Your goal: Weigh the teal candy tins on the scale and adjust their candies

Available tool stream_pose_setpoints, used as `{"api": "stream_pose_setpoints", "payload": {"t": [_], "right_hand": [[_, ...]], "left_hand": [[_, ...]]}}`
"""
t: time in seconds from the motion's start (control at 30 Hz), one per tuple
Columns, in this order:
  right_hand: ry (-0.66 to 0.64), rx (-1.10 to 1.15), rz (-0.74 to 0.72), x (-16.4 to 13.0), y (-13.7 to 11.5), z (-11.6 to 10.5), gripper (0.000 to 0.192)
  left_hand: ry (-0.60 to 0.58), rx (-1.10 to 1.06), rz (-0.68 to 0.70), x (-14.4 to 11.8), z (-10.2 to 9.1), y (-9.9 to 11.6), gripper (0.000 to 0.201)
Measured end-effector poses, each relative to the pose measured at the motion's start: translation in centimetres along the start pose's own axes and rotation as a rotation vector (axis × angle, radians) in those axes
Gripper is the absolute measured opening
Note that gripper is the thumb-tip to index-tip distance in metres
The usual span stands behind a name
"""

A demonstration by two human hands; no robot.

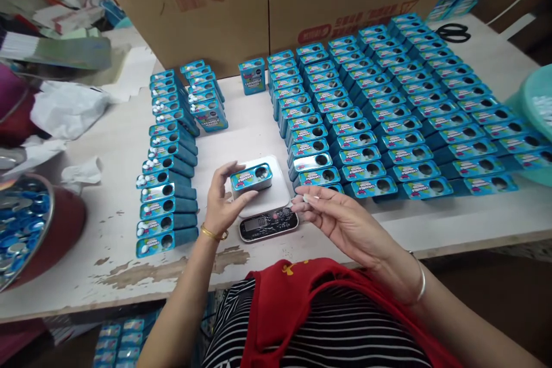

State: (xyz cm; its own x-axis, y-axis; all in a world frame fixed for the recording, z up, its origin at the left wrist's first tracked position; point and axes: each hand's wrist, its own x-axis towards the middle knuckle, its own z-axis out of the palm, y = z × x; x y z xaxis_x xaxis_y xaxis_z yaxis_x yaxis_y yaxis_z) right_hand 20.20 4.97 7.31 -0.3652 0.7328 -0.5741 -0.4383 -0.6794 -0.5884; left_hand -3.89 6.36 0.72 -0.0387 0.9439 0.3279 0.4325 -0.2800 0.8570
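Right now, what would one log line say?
left hand: holds tin on scale | right hand: pinches small white piece

Teal tins with multicoloured lids, white-topped scale with black base, worn whitish surface, red apron over black-and-white stripes, brown cardboard.
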Motion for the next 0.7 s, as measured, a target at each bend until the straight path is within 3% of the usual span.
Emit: {"api": "stream_pose_setpoints", "payload": {"t": [0.07, 0.23, 0.33, 0.7], "right_hand": [[-0.011, -0.054, -0.01, -0.1, -0.3, 0.0, 0.022], [0.006, -0.194, -0.103, 0.0, -1.2, -0.1, 0.019], [0.004, -0.307, -0.179, 0.1, -1.7, -0.1, 0.018], [-0.002, -0.801, -0.475, 1.8, -3.1, 1.4, 0.021]], "left_hand": [[0.046, -0.028, 0.023, 0.1, -1.4, 0.9, 0.062], [0.248, 0.021, 0.011, -0.1, -4.8, 3.5, 0.037], [0.311, 0.06, 0.011, -0.7, -6.1, 4.2, 0.029], [0.307, 0.168, -0.078, -2.7, -6.5, 2.9, 0.021]]}}
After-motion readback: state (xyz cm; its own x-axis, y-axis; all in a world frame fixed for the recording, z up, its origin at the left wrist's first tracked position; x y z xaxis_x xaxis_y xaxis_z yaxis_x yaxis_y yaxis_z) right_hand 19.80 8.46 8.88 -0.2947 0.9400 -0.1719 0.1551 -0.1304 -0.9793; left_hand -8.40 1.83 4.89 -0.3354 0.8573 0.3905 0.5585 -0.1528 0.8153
